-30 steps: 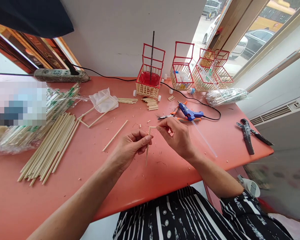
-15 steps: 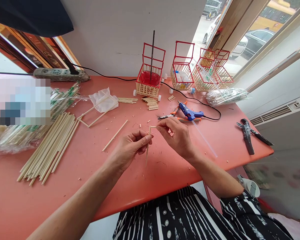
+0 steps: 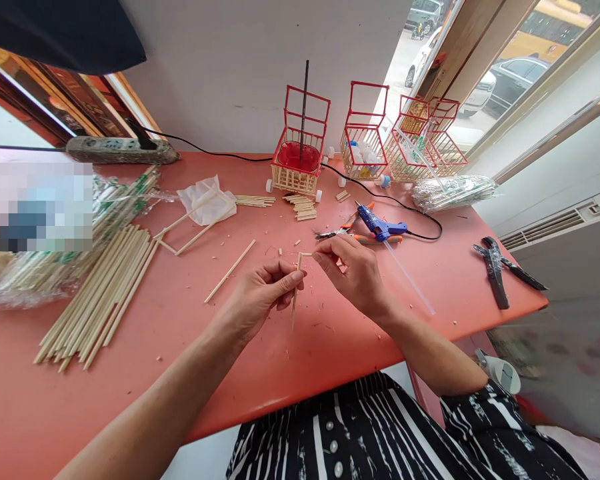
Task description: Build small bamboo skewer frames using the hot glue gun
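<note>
Between finger and thumb, my left hand (image 3: pixel 279 283) pinches a long wooden stick (image 3: pixel 295 312) that points down toward the table's front. My right hand (image 3: pixel 351 270) pinches a short wooden stick (image 3: pixel 306 254), whose left end meets the long one's top at about a right angle. Whether the joint is glued I cannot tell. Just beyond my right hand lie a blue glue gun (image 3: pixel 377 223) with a clear glue stick in it and orange-handled pliers (image 3: pixel 350 225). A single loose stick (image 3: pixel 230 271) rests left of my left hand.
Many sticks (image 3: pixel 97 297) lie piled at left, beside a three-sided stick frame (image 3: pixel 167 247) and a white plastic bag (image 3: pixel 209 200). Small stick carts (image 3: pixel 300 175) with red rims stand at the back. A black-handled cutter (image 3: pixel 495 273) lies near the right edge. A black cord (image 3: pixel 425 217) crosses behind.
</note>
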A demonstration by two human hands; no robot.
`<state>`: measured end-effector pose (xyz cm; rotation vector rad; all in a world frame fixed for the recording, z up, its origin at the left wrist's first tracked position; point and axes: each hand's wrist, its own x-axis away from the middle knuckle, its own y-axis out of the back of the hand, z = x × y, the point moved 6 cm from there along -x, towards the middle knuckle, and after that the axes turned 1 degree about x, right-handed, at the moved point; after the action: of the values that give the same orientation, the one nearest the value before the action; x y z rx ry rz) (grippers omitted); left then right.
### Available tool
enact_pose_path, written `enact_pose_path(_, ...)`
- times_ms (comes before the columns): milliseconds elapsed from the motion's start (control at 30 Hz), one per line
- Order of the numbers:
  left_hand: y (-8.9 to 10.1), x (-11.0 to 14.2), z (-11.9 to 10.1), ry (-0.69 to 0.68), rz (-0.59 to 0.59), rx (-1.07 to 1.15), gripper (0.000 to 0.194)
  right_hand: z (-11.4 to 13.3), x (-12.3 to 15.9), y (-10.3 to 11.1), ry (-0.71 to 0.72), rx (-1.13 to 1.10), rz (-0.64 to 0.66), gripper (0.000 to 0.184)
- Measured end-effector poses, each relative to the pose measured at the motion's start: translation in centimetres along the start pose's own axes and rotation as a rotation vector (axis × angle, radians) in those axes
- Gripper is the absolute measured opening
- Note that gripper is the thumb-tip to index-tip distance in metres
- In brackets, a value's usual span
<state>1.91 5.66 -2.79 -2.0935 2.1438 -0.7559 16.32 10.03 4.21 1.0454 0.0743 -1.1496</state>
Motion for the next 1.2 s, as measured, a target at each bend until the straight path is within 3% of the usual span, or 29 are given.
enact_pose_path(1200,-0.16,0.17,-0.31,0.004,-0.009,-0.027,0.033,-0.18,0.12,-0.07,0.004,0.006,0.015,0.012)
